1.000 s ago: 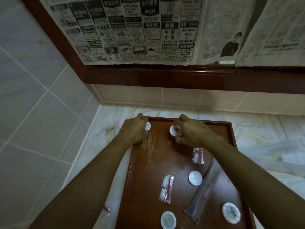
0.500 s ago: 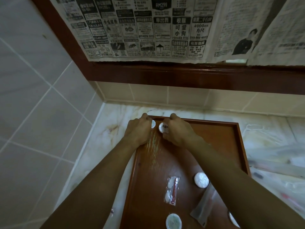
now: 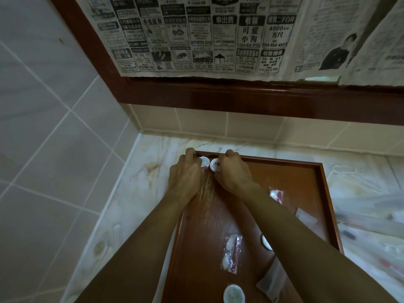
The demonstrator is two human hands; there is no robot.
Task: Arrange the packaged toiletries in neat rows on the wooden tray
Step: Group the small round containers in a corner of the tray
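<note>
A wooden tray (image 3: 303, 178) lies on the marble counter. At its far left corner my left hand (image 3: 185, 173) grips a round white packet (image 3: 204, 161). Right beside it my right hand (image 3: 232, 171) pinches a second round white packet (image 3: 215, 165); the two packets sit side by side against the tray's far rim. Loose on the tray lie a clear sachet with white and red contents (image 3: 231, 251), a small red-and-white sachet (image 3: 276, 194), a round packet (image 3: 233, 294) at the near edge, another round packet (image 3: 265, 242) half hidden by my right forearm, and a long clear sachet (image 3: 272, 285).
The marble counter (image 3: 140, 193) meets a grey tiled wall (image 3: 54, 138) on the left and a beige tiled backsplash (image 3: 240, 125) behind. A dark wooden frame (image 3: 262, 101) covered with newspaper (image 3: 196, 36) hangs above. Blurred clear packets (image 3: 371, 217) lie on the counter right of the tray.
My right hand has carried its round packet left to sit next to the one under my left hand. The view has shifted left and tilted upward.
</note>
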